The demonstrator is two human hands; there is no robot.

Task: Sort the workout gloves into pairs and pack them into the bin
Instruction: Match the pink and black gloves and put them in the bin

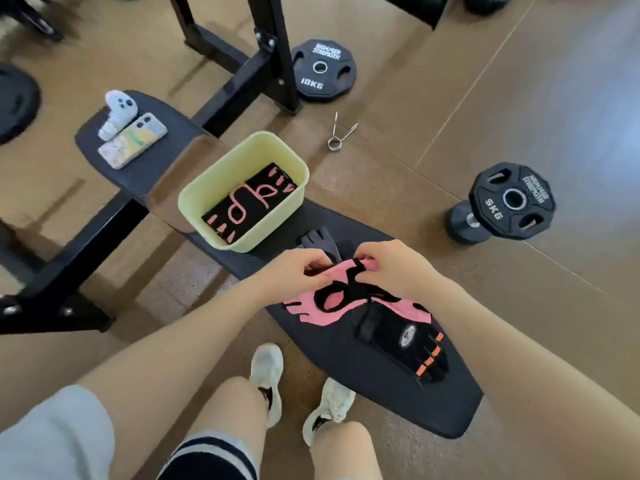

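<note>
you're in a gym. a padded black bench sits on a steel frame, with a 10kg plate, a 5kg plate and a spring collar on the rubber floor.

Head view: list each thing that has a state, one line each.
Pale yellow plastic bin: open-topped, on the bench, holds black gloves with pink trim.
Pink and black workout gloves: on the bench, wrist edge pinched by both hands.
Left hand: pinching.
Right hand: pinching.
Black glove with orange tabs: flat, unpacked.
Dark grey glove: unpacked, beside the bin.
</note>
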